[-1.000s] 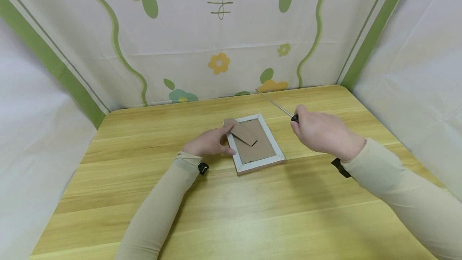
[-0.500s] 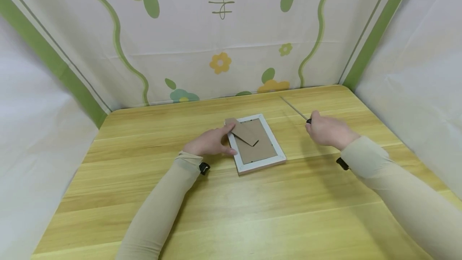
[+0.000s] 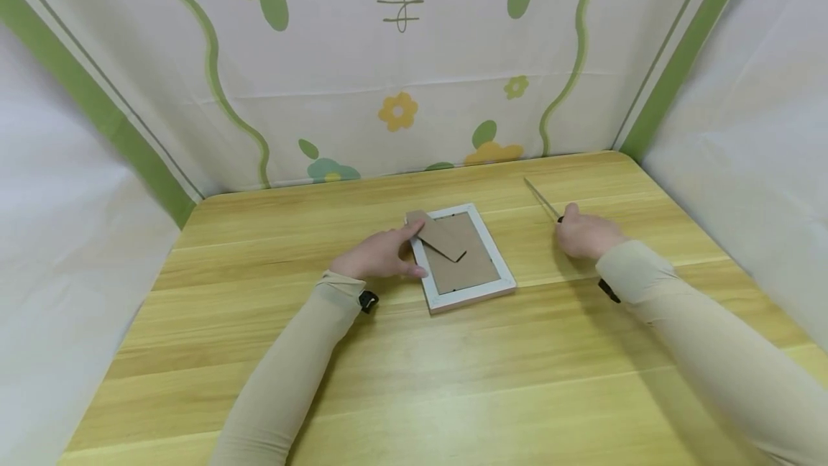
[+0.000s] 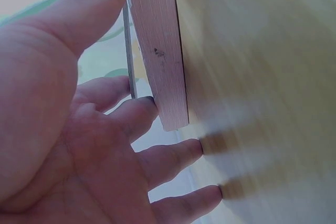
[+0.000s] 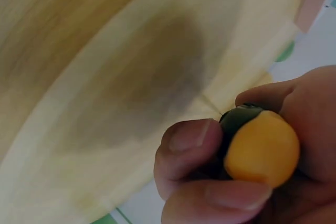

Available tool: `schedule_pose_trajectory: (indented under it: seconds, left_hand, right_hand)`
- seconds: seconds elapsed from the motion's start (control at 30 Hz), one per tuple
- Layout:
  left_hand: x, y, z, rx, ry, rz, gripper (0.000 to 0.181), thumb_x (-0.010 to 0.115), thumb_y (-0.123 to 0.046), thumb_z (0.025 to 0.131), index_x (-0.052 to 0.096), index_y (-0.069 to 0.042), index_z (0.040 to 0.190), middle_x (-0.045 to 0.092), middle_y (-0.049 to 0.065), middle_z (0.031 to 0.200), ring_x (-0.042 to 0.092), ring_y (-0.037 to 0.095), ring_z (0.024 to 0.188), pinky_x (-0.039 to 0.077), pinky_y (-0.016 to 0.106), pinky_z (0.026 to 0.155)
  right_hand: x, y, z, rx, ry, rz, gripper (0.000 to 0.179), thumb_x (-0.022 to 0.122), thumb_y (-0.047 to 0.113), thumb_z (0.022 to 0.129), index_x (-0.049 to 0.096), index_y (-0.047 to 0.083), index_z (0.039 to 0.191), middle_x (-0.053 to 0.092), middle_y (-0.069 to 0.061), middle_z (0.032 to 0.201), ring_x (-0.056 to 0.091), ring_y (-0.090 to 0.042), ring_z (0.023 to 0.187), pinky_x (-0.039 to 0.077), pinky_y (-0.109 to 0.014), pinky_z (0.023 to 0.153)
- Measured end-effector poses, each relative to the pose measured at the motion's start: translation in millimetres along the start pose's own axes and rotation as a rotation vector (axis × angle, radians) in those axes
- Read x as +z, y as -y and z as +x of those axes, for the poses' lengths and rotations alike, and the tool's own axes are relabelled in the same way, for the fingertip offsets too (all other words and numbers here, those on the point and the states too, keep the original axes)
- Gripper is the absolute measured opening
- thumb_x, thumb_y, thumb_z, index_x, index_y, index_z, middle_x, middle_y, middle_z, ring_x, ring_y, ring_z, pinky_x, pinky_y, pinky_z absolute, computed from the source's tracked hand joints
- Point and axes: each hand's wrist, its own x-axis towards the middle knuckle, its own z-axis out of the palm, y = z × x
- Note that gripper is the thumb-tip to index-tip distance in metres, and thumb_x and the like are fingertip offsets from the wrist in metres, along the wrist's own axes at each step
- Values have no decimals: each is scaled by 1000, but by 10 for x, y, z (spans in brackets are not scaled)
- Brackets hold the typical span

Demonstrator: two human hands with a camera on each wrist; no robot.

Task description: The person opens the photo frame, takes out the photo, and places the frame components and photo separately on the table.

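A white picture frame [image 3: 475, 294] lies back side up on the wooden table. Its brown backing board [image 3: 471, 273] and slanted stand leg [image 3: 445, 237] show. At the frame's left edge is my left hand [image 3: 378, 254], thumb against the rim and a fingertip at the top of the leg. The left wrist view shows its fingers extended around the pinkish side of the frame [image 4: 164, 56]. Apart from the frame, to its right, my right hand [image 3: 587, 236] grips a screwdriver [image 3: 542, 198] whose shaft points up and left. The right wrist view shows curled fingers around its yellow-and-dark handle [image 5: 262, 148].
The wood-grain table [image 3: 414, 394] extends around both arms. A floral cloth [image 3: 323, 85] hangs behind its far edge, with white cloth at both sides. Black straps circle the wrists.
My right hand has moved right and lower with the screwdriver, farther from the frame. The left hand and the frame stay in place.
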Motion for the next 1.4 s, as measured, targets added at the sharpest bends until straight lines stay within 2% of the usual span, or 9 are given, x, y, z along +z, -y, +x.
schedule_pose_trajectory:
  seconds: [0.1,0.27,0.4,0.5,0.8,1.03,1.17,1.27,1.4]
  left_hand:
    - [-1,-6,4,-1,3,3,103,79,-45,83,16,-21,161,32,6,159,35,26,142,32,41,113]
    - [-2,-4,8,-1,9,1,103,78,-45,83,15,-21,161,31,5,159,34,25,142,32,40,113]
    - [0,5,7,-1,10,-7,103,79,-44,83,15,-21,161,29,4,160,33,25,143,32,41,113]
    - [-1,7,4,-1,10,-11,103,79,-45,82,15,-21,161,27,4,161,32,26,143,31,41,113]
    - [-6,-2,-5,-7,14,-34,103,79,-43,82,15,-22,161,27,5,161,31,26,144,30,42,114]
    - [-2,-27,1,17,15,-26,102,78,-42,84,14,-18,161,21,2,163,26,24,146,27,39,116]
    - [4,-43,5,9,23,-9,101,76,-43,85,13,-19,161,16,3,164,20,29,148,21,42,118]
    - [6,-56,0,-4,31,3,98,74,-44,86,15,-21,160,11,10,163,12,39,147,18,49,118]
    - [10,-75,-6,-9,44,25,94,72,-45,88,17,-21,160,1,20,162,5,47,146,18,55,116]
  right_hand:
    - [21,-13,28,20,-5,-2,65,21,28,104,3,-21,143,44,-48,128,49,-60,115,42,-64,94]
    - [48,-47,81,31,-7,-1,63,21,27,103,5,-19,143,47,-47,124,53,-57,109,45,-61,89]
    - [71,-58,125,32,11,17,60,28,30,105,13,-16,139,63,-33,97,62,-43,83,49,-48,71]
    - [87,-58,157,39,21,26,61,33,36,106,17,-13,137,62,-19,80,58,-31,66,45,-39,58]
    - [96,-52,205,37,-33,-37,71,39,49,103,27,-14,133,60,-29,92,57,-31,66,44,-38,54]
    - [28,21,171,-16,-129,-44,60,41,48,104,37,-8,125,59,-18,80,57,-29,62,45,-39,49]
    - [-41,123,170,-49,-174,-19,56,40,50,104,43,-3,124,60,-14,81,57,-28,65,45,-39,52]
    - [-68,224,183,-78,-161,21,55,39,49,104,45,-1,126,61,-14,84,57,-28,70,46,-41,59]
    - [-30,362,207,-156,-142,76,50,39,39,106,50,-4,129,64,-19,96,60,-33,86,49,-49,77]
